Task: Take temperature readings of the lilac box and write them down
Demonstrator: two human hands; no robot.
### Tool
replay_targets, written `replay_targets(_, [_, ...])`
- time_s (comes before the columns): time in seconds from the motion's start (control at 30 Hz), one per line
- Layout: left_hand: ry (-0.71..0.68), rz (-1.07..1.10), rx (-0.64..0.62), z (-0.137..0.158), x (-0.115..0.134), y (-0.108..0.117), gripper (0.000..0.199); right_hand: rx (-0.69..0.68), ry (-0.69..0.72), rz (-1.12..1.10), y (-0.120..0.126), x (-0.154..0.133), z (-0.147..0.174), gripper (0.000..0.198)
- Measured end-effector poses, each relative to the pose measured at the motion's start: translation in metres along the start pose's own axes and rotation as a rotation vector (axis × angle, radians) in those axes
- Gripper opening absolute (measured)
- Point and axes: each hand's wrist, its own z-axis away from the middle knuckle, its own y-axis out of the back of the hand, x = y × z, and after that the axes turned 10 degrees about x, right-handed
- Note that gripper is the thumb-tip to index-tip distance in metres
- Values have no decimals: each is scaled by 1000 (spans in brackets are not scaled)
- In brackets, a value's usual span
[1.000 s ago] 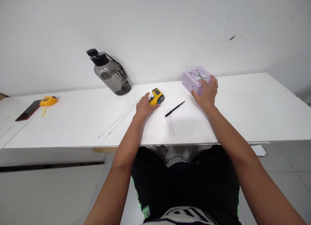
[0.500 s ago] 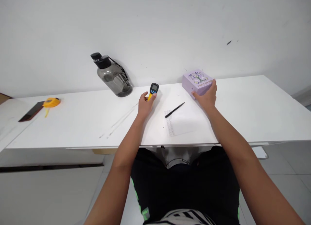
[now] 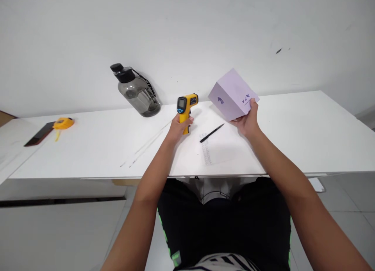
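My left hand (image 3: 179, 127) is closed around the handle of a yellow and black infrared thermometer (image 3: 186, 107), which is held upright with its small screen facing me. My right hand (image 3: 247, 120) grips a lilac box (image 3: 234, 92) by its lower right corner, thumb on the near face and fingers underneath. The box is tilted up, showing a plain face with small purple marks and a side with a dark purple print. Between my hands a black pen (image 3: 211, 133) lies across the top of a sheet of paper (image 3: 219, 150) with faint writing.
A grey see-through water bottle (image 3: 139, 93) with a black lid stands at the back, by the wall. At the far left a yellow tape measure (image 3: 63, 123) lies against a dark flat phone-like object (image 3: 39, 134). The white table (image 3: 316, 138) ends at my lap.
My left hand has raised the infrared thermometer upright from the table. My right hand has tipped the lilac box, so its printed top has turned out of sight.
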Motion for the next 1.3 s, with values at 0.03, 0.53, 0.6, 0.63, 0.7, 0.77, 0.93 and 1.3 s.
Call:
replay_targets(0.03, [-12, -28, -57, 2, -1, -1, 40, -39, -27, -45, -4, 2, 5, 68])
replay_targets(0.53, [-66, -223, -191, 14, 6, -8, 40, -21, -206, -140, -14, 14, 19, 67])
replay_targets(0.6, [-70, -221, -209, 15, 3, -9, 43, -17, -213, -140, -14, 14, 18, 68])
replay_targets(0.63, [-78, -222, -214, 14, 2, -9, 44, -15, -220, -137, -14, 14, 18, 68])
replay_targets(0.7, [-104, -230, -214, 14, 0, -8, 45, -11, -249, -130, -13, 13, 17, 69])
replay_targets(0.77, [-131, -245, -201, 13, 1, -6, 43, -11, -284, -131, -13, 11, 16, 71])
replay_targets(0.93, [-158, -278, -165, 12, 7, -1, 42, -65, -328, -169, -16, 3, 23, 74])
replay_targets(1.3, [-158, -265, -150, 16, 14, -3, 35, -166, -317, -199, -22, 0, 34, 69])
